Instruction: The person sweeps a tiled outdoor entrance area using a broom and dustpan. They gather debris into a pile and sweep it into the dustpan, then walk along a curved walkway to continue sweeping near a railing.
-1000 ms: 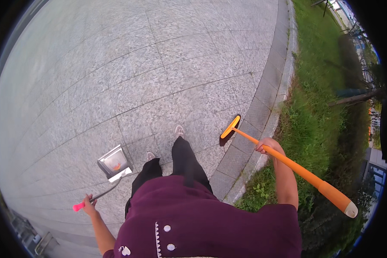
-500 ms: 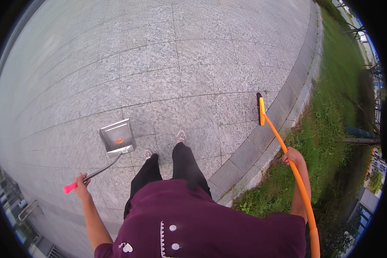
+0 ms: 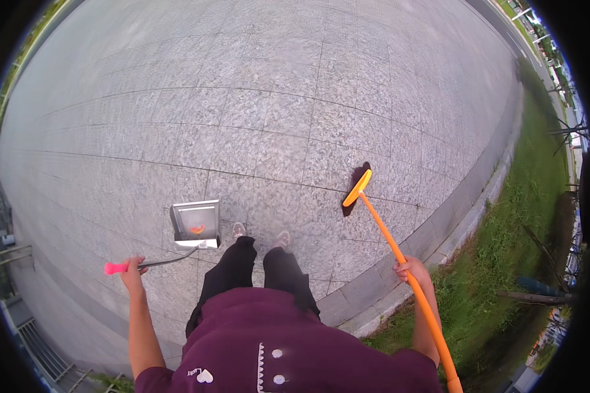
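Note:
My left hand (image 3: 133, 271) is closed round the dark, pink-ended handle of a metal dustpan (image 3: 185, 214). The pan is at or just above the paving, left of my feet, its wide mouth facing away from me. Inside it lies a small orange-red scrap (image 3: 197, 229) whose kind I cannot make out. In my right hand (image 3: 409, 269) is the long orange handle of a broom (image 3: 393, 243), gripped partway along. Its yellow head with dark bristles is over the paving ahead and to the right, turned at a slant.
Grey stone paving (image 3: 255, 137) spreads ahead and to the left. A curved stone kerb (image 3: 465, 239) borders the grass (image 3: 478, 268) on my right. My shoes (image 3: 283, 240) stand between dustpan and broom. Metal railings (image 3: 39, 347) show at the lower left.
The broom head has swung left, away from the kerb, and its slant has changed. My right hand has moved left and lower. The dustpan appears slightly further right, nearer my feet, with the scrap still inside.

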{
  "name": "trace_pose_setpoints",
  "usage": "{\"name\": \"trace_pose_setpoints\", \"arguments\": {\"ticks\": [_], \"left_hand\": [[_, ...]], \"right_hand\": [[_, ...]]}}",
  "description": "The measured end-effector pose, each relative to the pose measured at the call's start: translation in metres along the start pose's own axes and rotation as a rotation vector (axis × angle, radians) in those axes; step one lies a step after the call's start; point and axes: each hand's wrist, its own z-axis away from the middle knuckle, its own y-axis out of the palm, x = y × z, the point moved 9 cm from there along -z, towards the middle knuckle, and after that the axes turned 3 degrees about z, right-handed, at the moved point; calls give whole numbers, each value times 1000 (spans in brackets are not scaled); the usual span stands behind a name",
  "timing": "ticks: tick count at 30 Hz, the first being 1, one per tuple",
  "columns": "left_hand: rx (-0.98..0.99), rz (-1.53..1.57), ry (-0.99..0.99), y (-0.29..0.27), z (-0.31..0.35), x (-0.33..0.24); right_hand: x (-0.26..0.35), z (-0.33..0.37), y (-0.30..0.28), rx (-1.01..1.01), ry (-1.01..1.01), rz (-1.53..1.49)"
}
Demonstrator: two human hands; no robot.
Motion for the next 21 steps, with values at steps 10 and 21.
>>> {"name": "trace_pose_setpoints", "arguments": {"ticks": [10, 21], "left_hand": [[-11, -50, -68, 0, -80, 47], [72, -36, -184, 24, -180, 63]], "right_hand": [[0, 76, 73, -137, 32, 46], [-175, 95, 211, -155, 406, -475]]}}
